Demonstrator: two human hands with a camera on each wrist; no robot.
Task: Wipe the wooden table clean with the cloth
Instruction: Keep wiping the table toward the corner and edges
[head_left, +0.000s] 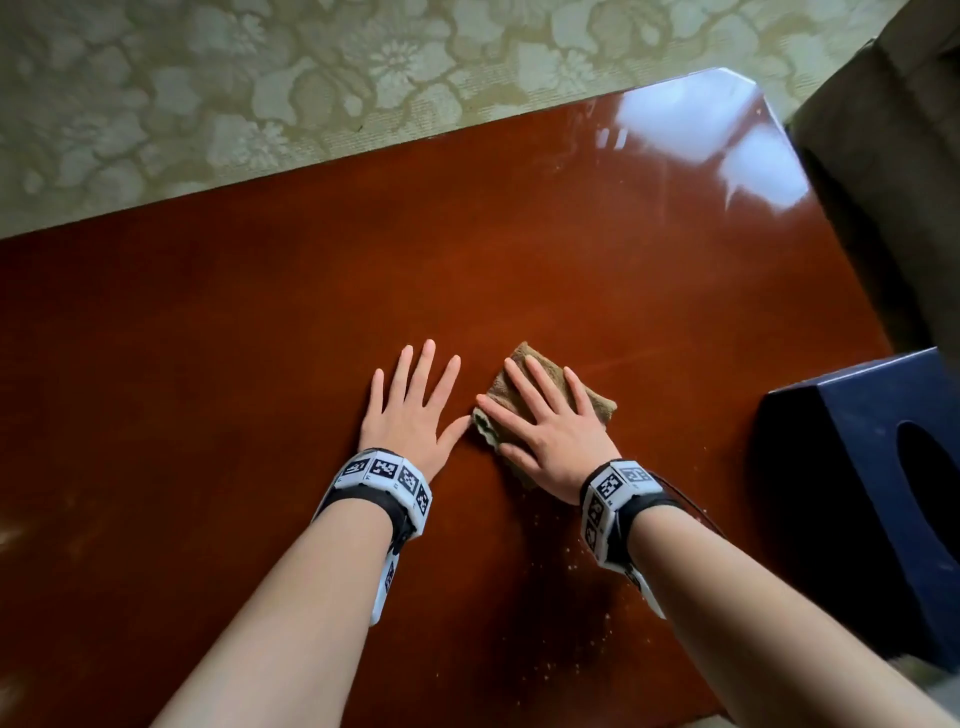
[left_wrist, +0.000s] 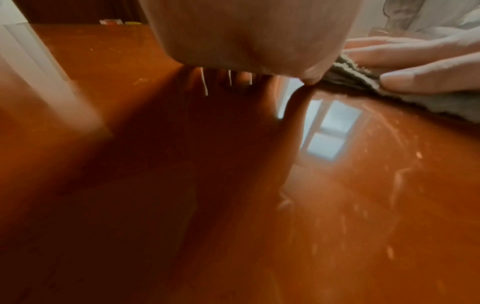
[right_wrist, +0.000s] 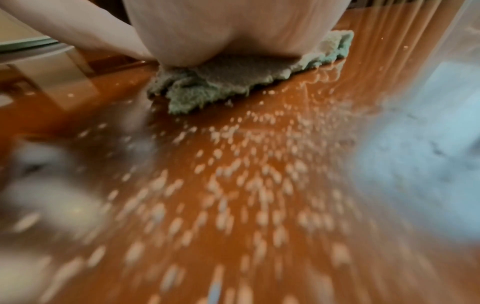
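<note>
Cloth (head_left: 550, 395) lies flat on wooden table (head_left: 467, 260), pinned under my right hand (head_left: 550, 431), fingers straight. Crumbs (head_left: 587, 597) sit on near side of cloth, toward me. Left hand (head_left: 410, 410) flat just beside cloth, holding nothing. I judge next stroke pulls back.

cloth (head_left: 550, 387) mostly under right hand (head_left: 558, 441); crumbs (right_wrist: 233, 185) blurred

A glossy reddish-brown wooden table (head_left: 467, 270) carries a pale blue-white reflection at about one o'clock and pale specks (head_left: 576, 564) at five o'clock. The cloth (head_left: 550, 379) is brown, looking grey-green in the wrist views. At three o'clock sits a dark navy box (head_left: 872, 467). Wristbands (head_left: 384, 475) show black-and-white square markers. From ten to twelve o'clock, the floor covering (head_left: 260, 78) has a cream-and-olive floral pattern.
</note>
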